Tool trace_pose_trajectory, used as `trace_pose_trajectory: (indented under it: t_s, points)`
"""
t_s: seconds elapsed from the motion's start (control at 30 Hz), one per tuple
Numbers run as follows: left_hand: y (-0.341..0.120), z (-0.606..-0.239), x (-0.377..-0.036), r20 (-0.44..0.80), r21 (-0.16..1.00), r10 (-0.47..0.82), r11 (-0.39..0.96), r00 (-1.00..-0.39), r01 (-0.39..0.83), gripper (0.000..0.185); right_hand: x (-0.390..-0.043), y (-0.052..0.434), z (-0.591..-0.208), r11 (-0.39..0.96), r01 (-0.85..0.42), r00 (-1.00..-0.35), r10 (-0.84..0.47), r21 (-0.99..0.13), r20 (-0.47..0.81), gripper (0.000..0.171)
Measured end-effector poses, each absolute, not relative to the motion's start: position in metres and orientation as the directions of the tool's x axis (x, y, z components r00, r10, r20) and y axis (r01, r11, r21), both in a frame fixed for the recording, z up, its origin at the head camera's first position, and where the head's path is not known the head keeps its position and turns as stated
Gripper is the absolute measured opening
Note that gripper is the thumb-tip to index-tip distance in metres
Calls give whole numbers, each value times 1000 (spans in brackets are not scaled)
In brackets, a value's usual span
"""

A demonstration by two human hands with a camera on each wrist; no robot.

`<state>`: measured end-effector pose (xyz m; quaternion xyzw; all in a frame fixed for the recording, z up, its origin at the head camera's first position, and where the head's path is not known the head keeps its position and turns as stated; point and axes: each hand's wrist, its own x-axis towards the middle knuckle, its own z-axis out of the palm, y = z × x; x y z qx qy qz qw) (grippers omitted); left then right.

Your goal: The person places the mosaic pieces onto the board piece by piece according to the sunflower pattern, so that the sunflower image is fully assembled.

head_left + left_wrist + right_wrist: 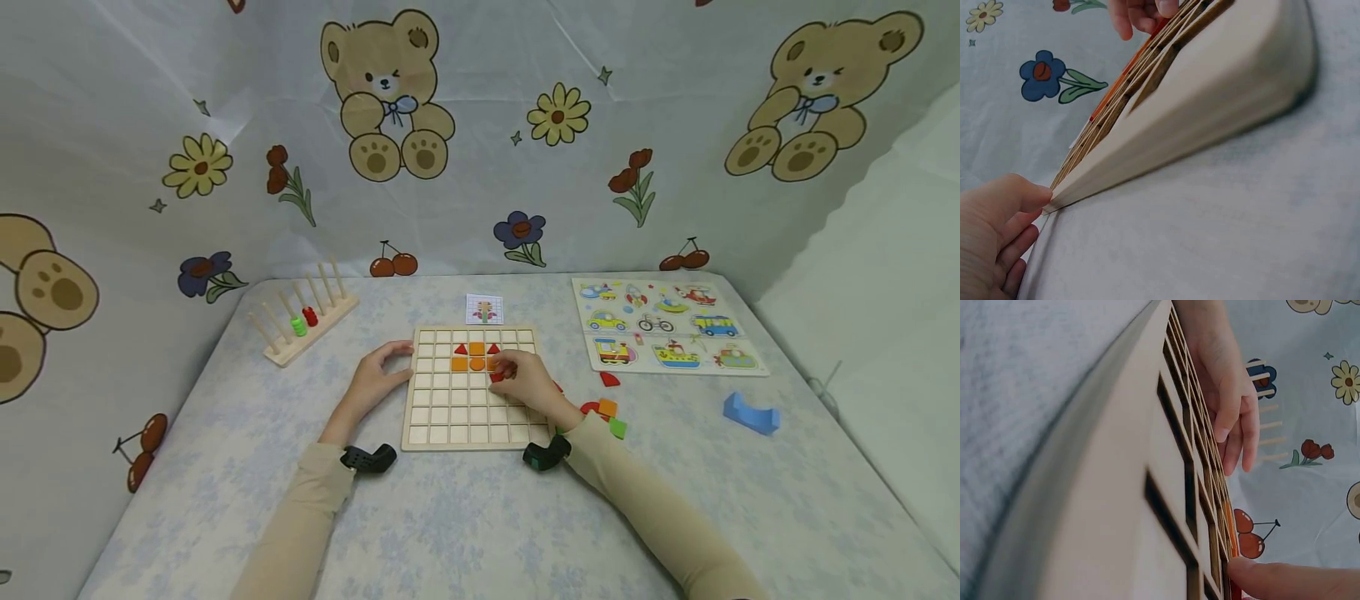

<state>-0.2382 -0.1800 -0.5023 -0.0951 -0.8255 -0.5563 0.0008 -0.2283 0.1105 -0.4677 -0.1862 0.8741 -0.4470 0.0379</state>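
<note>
A square wooden grid board (442,434) lies on the table. Several pieces sit in its upper cells: orange squares (476,348), an orange circle (477,364) and red triangles (461,350). My left hand (372,379) rests against the board's left edge with relaxed fingers; in the left wrist view its thumb (1025,195) touches the rim. Over the board, right of the orange circle, my right hand (528,380) pinches a small red piece (496,377), partly hidden by the fingers. Red also shows beneath the fingertips in the left wrist view.
Loose pieces, including an orange square (607,407) and a green square (617,427), lie right of the board. A pattern card (484,309) is behind it. Around stand a peg rack (315,331), a picture puzzle (667,327) and a blue curved block (751,414).
</note>
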Motion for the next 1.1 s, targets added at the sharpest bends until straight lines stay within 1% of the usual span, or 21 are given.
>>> trace_pose_trajectory:
  t_s: [0.33,0.6,0.83,0.97,1.1]
  points:
    - [-180,-503,-240,98,911,152,384,-984,150,49,-227,111,-470,492,-313,-914,-388,-813,118,34]
    - [-180,-503,-239,108,912,156,378,-982,160,49,-228,112,-474,486,-313,-917,-377,-816,127,34]
    - [-182,-503,-238,109,909,153,384,-982,161,49,-228,112,-476,464,-316,-911,-392,-827,128,30]
    - [-181,-505,-239,110,908,155,386,-982,163,49,-229,123,-472,490,-309,-921,-369,-815,127,30]
    - [-180,-505,-240,102,907,151,393,-983,154,49,-234,151,-466,523,-301,-935,-326,-798,139,29]
